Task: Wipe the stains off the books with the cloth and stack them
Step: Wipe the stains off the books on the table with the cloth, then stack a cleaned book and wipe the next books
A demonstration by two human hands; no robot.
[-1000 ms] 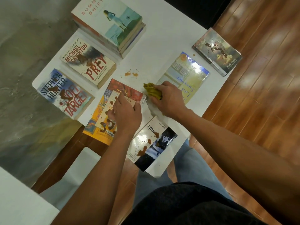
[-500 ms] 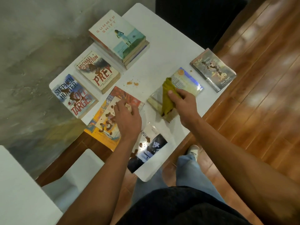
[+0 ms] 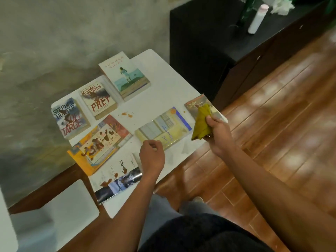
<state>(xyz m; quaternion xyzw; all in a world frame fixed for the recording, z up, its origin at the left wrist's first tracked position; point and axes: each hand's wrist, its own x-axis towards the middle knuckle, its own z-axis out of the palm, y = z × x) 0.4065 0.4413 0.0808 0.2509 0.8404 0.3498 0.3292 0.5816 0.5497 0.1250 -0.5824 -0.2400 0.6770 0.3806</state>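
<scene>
Several paperbacks lie on a small white table. My right hand grips a crumpled yellow-green cloth in the air over the table's right edge, partly covering a stained book at the right corner. A yellow book lies in the middle with no stains that I can see. My left hand hovers with curled fingers, holding nothing, just in front of that book. Brown stains mark the orange book, the white and dark book, the Prey book and the Stephen Hunter book.
A stack topped by a pale beach-cover book stands at the table's back. Brown crumbs dot the tabletop. A black cabinet with a white bottle stands behind; wooden floor lies to the right, a white seat at lower left.
My right hand lifted the cloth off the yellow book and moved right over the corner book. My left hand left the orange book and moved right, toward the yellow book.
</scene>
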